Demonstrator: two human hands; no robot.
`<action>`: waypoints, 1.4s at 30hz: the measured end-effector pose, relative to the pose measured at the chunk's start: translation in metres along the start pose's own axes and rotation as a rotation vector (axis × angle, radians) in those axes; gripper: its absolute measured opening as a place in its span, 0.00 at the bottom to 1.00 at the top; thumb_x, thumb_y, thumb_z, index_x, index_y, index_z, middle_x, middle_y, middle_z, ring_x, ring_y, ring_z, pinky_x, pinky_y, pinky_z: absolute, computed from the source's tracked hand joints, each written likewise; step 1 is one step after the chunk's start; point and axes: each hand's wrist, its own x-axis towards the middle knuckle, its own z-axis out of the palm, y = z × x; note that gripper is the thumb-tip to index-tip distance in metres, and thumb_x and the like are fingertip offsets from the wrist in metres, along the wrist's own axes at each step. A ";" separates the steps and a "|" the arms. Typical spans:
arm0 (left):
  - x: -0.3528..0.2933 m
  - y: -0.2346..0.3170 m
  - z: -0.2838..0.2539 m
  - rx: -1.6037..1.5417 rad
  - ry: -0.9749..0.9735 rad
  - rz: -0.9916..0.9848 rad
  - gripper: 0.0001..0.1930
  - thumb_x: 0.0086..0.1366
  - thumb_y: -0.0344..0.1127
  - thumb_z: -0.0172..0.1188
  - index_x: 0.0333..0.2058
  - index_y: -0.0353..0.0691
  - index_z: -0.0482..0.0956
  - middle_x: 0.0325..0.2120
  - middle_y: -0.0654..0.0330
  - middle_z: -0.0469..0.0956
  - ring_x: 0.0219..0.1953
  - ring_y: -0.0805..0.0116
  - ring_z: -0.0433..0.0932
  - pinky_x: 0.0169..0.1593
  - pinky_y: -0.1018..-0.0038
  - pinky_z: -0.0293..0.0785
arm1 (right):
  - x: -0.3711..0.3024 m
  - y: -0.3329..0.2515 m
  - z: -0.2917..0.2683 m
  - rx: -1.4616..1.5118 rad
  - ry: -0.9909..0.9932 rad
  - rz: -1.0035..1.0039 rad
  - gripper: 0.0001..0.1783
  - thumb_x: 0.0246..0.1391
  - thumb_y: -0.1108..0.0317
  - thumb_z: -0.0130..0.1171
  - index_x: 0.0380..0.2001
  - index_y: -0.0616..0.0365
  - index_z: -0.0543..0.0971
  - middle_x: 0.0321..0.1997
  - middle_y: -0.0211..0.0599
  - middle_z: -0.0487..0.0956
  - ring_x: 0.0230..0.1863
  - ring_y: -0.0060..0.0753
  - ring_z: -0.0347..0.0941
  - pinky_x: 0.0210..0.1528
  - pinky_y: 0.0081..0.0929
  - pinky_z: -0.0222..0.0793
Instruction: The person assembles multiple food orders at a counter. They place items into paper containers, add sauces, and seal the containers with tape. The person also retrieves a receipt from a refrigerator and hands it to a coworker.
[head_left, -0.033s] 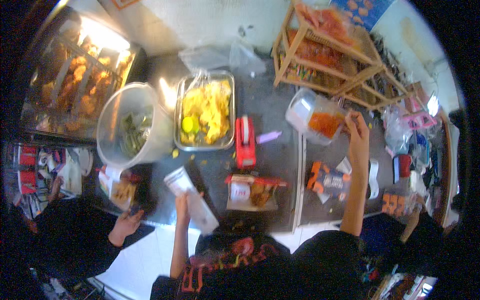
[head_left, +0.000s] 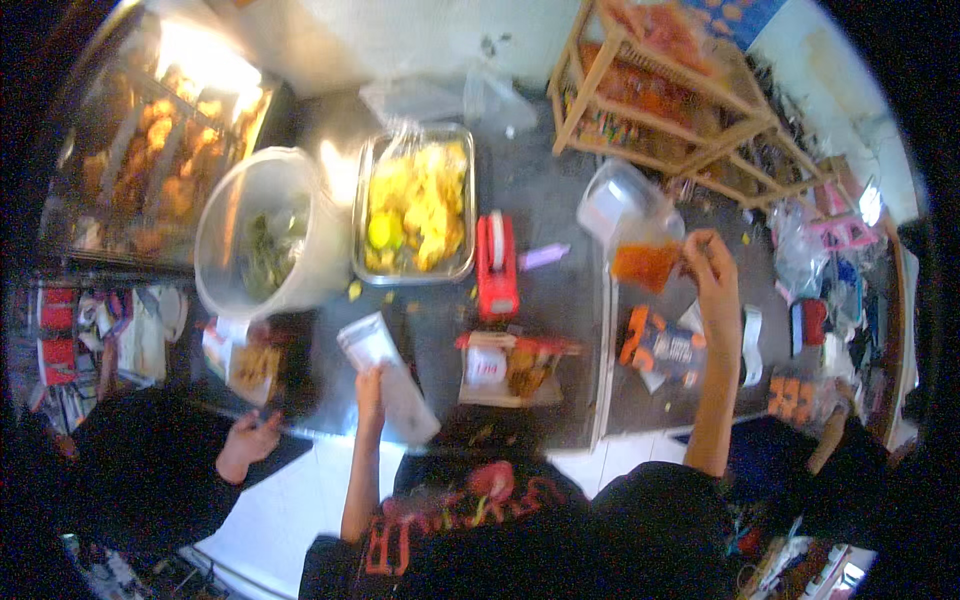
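At the far left a lit glass food case [head_left: 160,170] stands beside a translucent bucket [head_left: 332,250] with dark green pieces [head_left: 268,258] inside, and a co-worker's hand [head_left: 250,447] shows at the near left edge of the counter [head_left: 545,310]. To the right, the left hand [head_left: 369,392] has its fingers closed on the left edge of a long, flat, whitish bag [head_left: 405,408], roughly midway along it; the bag's long axis slants from far left to near right, over the near edge. Beyond it sits a rectangular tray [head_left: 415,278] of yellow food [head_left: 440,200]. Next come a red stapler-like tool [head_left: 497,275], a lilac marker [head_left: 545,256] and, nearer, a food pack [head_left: 518,375] with red edging and a white label. On the right, the right hand [head_left: 710,265] pinches the right side of a small clear packet of orange contents [head_left: 640,266], just on the near side of a clear plastic container [head_left: 607,207]; whether packet and container touch I cannot tell. The packet lies to the right of and farther than the flat bag, well apart from it, with the right hand much the nearer. Nearer still is an orange-and-dark printed packet [head_left: 662,345]; beyond, a wooden rack [head_left: 690,155].
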 end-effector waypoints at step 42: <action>-0.052 0.044 0.159 0.257 -0.037 0.608 0.36 0.45 0.35 0.70 0.51 0.33 0.61 0.44 0.50 0.69 0.48 0.56 0.70 0.50 0.68 0.65 | -0.149 0.107 0.181 -0.221 0.358 -0.050 0.34 0.37 0.67 0.69 0.46 0.64 0.63 0.45 0.46 0.65 0.49 0.43 0.63 0.55 0.30 0.58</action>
